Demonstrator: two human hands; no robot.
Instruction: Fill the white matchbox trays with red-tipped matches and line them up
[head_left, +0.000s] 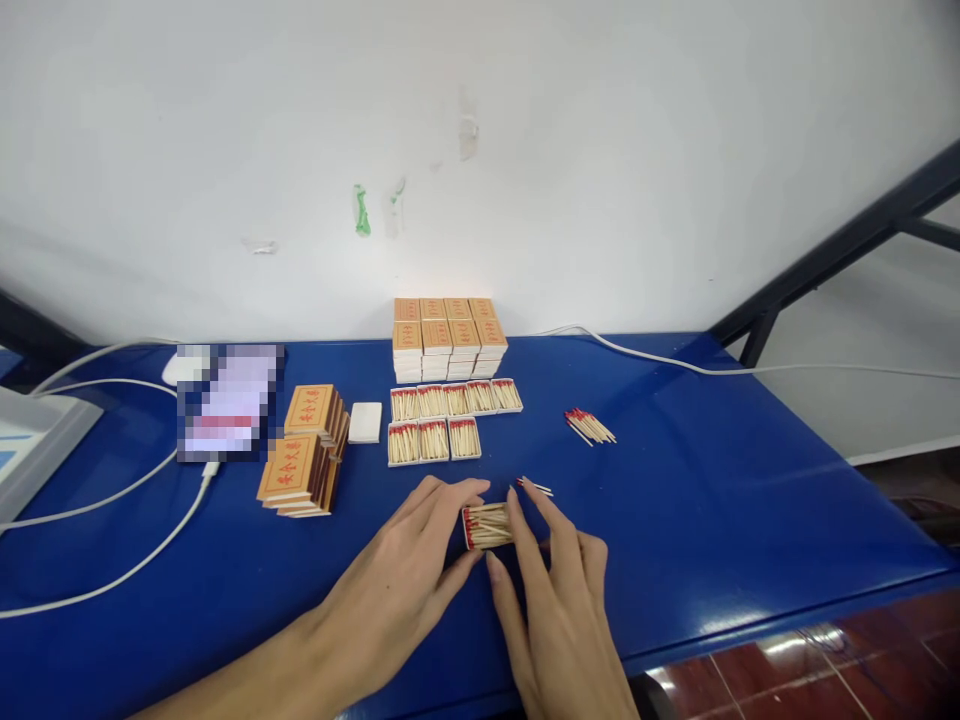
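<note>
A small white matchbox tray (466,530) filled with red-tipped matches (489,524) lies on the blue table between my hands. My left hand (409,550) grips its left end, thumb at the near side and fingers at the far side. At the right end, my right hand (551,580) has its thumb by the near side and its index finger across the matches, hiding that end. A few loose matches (541,489) lie just beyond my right fingertips. Farther back stand two rows of filled matchbox trays (433,441), heads mostly toward the wall.
Orange matchboxes (450,335) are stacked against the wall. More orange matchbox sleeves (289,465) are piled at left, beside a white tray lying face down (365,422). A pile of matches (591,426) lies at right. A phone (232,400) and white cables (180,530) occupy the far left.
</note>
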